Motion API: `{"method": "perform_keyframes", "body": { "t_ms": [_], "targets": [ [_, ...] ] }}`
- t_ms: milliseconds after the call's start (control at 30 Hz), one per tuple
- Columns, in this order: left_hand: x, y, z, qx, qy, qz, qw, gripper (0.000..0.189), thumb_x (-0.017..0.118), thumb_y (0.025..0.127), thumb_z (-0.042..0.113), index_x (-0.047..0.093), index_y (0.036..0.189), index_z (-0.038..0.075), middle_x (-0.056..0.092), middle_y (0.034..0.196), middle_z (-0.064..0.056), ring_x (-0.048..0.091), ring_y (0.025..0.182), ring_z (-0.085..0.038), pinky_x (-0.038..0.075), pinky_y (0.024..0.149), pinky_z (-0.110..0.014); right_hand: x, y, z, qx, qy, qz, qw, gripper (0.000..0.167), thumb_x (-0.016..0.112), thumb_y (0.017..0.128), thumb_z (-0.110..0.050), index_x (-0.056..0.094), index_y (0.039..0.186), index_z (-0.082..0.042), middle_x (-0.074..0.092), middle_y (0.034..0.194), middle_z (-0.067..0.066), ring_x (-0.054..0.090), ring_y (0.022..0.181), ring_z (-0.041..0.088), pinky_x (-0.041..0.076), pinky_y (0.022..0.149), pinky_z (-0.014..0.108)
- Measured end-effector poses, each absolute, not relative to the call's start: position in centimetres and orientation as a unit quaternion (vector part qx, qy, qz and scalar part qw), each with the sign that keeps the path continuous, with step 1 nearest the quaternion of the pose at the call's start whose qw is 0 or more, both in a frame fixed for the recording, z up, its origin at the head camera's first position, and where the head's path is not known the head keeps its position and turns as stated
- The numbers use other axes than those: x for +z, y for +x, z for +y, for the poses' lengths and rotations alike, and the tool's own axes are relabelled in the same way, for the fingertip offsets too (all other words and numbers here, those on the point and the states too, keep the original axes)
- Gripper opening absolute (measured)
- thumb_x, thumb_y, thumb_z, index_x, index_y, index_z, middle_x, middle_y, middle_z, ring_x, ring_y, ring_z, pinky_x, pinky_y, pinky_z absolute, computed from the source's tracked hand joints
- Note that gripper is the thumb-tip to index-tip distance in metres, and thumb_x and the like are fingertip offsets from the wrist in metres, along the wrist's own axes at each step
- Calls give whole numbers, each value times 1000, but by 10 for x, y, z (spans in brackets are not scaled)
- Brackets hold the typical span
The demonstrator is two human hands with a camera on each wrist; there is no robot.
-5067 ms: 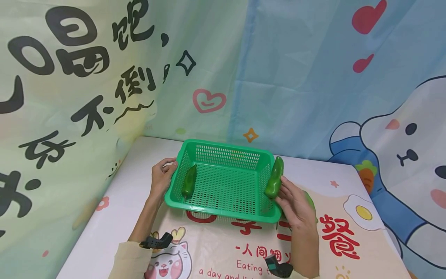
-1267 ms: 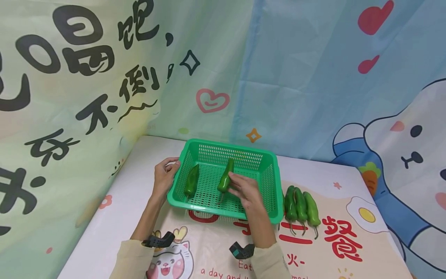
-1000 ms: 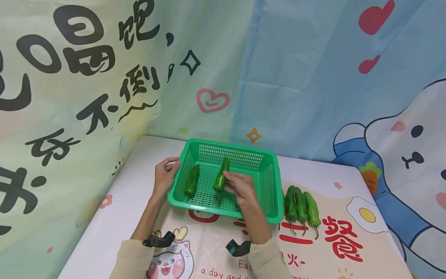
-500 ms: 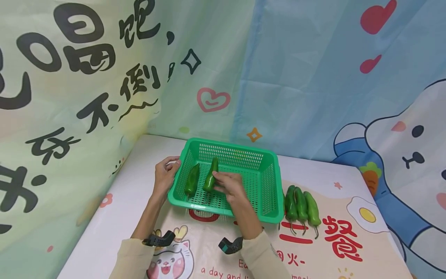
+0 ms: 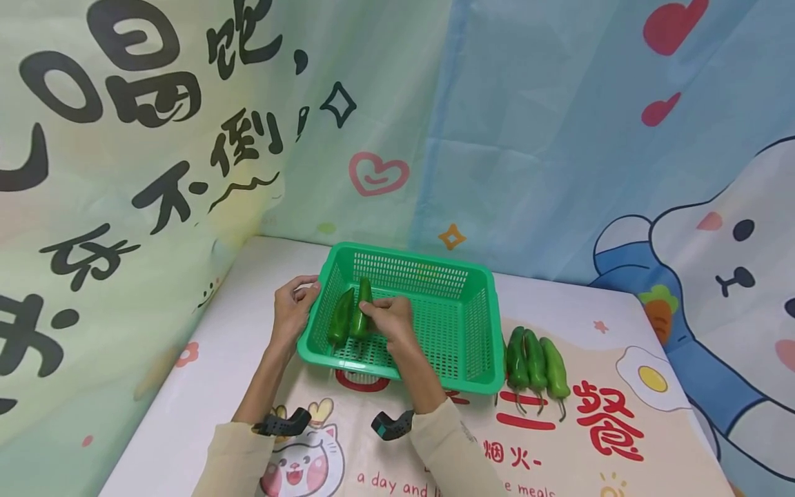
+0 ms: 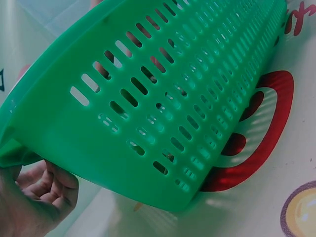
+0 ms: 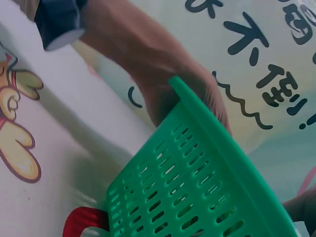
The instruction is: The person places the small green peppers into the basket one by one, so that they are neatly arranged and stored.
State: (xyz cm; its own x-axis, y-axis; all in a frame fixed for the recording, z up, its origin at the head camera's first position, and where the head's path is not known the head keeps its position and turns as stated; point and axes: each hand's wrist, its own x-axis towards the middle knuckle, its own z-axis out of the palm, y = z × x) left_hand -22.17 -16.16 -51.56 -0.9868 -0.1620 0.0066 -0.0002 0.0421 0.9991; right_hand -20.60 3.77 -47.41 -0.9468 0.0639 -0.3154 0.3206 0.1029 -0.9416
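Note:
A green plastic basket (image 5: pixel 437 328) with slotted walls stands on the table. My left hand (image 5: pixel 290 310) grips its left rim, and the left wrist view shows those fingers (image 6: pixel 61 190) curled beneath the edge. Inside, my right hand (image 5: pixel 395 323) pinches a green pepper (image 5: pixel 359 326) between thumb and fingers, the pepper's tip pointing away from me. Close on its left, a second green pepper (image 5: pixel 339 321) lies along the basket's left wall. In the right wrist view the basket wall (image 7: pixel 197 182) hides both peppers, and my left hand (image 7: pixel 192 89) appears behind the rim.
Several green peppers (image 5: pixel 535 360) lie side by side on the table just right of the basket, stems toward me. A printed mat (image 5: pixel 348 428) covers the table's front. Printed curtains (image 5: pixel 509 172) hang behind and to the left.
The right hand has brought a pepper from the basket's right side leftward, close beside the other one. The left hand keeps its grip on the rim.

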Motion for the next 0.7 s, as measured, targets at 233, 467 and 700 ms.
{"method": "perform_keyframes", "body": {
  "t_ms": [233,467,700],
  "targets": [
    [-515,-223,-163,-685,56,-724,59,36,62,113,22,70,138,-2,81,92,-10,70,70,-5,56,65,-19,-472,-208,26,-594,131,791,63,32,78,102,-12,71,121,13,73,122,32,81,100,39,67,85,43],
    [-515,-223,-164,-688,54,-722,60,35,62,113,21,69,137,-3,80,88,-4,69,70,-4,55,65,-19,-466,-213,25,-567,137,808,80,23,83,98,-16,75,97,6,80,98,26,83,79,32,66,80,41],
    [-516,-223,-163,-686,59,-723,59,35,62,113,21,70,137,-4,81,94,-11,71,71,-5,57,66,-19,-463,-223,36,-600,157,773,132,37,83,98,-14,69,119,13,80,104,31,84,82,32,69,78,44]
  ]
}}
